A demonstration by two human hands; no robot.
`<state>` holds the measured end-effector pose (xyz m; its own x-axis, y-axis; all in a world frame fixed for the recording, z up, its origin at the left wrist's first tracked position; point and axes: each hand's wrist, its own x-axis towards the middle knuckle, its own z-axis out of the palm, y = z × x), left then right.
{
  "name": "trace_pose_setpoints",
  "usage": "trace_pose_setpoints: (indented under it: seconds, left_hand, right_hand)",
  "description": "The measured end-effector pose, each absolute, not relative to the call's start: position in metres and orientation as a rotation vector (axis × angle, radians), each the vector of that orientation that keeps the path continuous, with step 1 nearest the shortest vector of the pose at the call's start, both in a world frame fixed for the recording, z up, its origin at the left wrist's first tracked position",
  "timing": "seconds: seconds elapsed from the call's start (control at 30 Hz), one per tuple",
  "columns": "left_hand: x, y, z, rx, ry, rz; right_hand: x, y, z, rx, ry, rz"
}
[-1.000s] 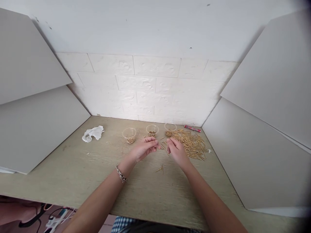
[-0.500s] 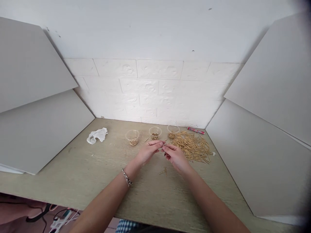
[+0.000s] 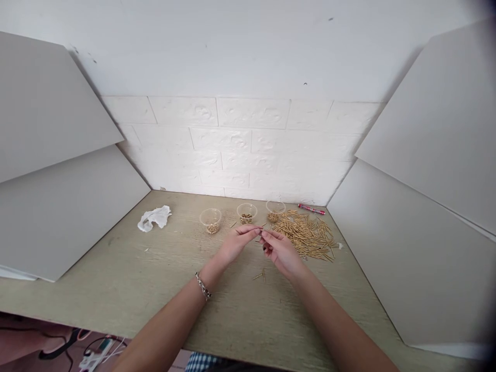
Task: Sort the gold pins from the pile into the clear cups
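Observation:
My left hand (image 3: 236, 244) and my right hand (image 3: 281, 252) meet above the table, fingertips together, pinching something thin and golden that is mostly hidden by the fingers. To the right of my right hand lies a loose pile of thin golden rods (image 3: 306, 237). Several clear plastic cups stand in a row behind my hands: the left cup (image 3: 210, 220), the middle cup (image 3: 247, 213) and the right cup (image 3: 275, 207). Each holds short golden pieces. A few stray rods (image 3: 260, 276) lie just below my hands.
A crumpled white tissue (image 3: 154, 217) lies at the table's left and a red marker (image 3: 311, 208) at the back right. Grey panels (image 3: 58, 206) flank the pale wooden table (image 3: 116, 268), with a white brick wall (image 3: 232, 150) behind. The near edge drops to cables on the floor.
My hands have come closer, with their fingertips now joined instead of slightly apart. The view has tilted a little, so the table sits lower in the picture.

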<state>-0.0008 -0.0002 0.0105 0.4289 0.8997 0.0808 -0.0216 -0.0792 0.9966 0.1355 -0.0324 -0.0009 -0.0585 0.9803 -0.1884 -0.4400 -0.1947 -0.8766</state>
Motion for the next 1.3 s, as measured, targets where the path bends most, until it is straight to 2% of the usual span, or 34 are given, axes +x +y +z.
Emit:
trace_pose_setpoints:
  seconds: [0.33, 0.5, 0.83, 1.3]
  left_hand:
    - [-0.001, -0.004, 0.013, 1.847, 1.132, 0.949]
    - [0.001, -0.007, 0.014, 1.932, 1.062, 0.867]
    - [0.001, 0.006, 0.000, 1.604, 1.034, 0.958]
    - [0.002, 0.000, 0.005, 1.485, 0.935, 0.899]
  right_hand:
    - [0.138, -0.029, -0.006, -1.112, -0.912, 1.385]
    - [0.136, -0.026, -0.009, -1.166, -0.987, 1.293]
    - [0.140, -0.030, -0.006, -1.258, -1.199, 0.989]
    - [0.138, -0.032, -0.007, -1.166, -1.122, 1.019]
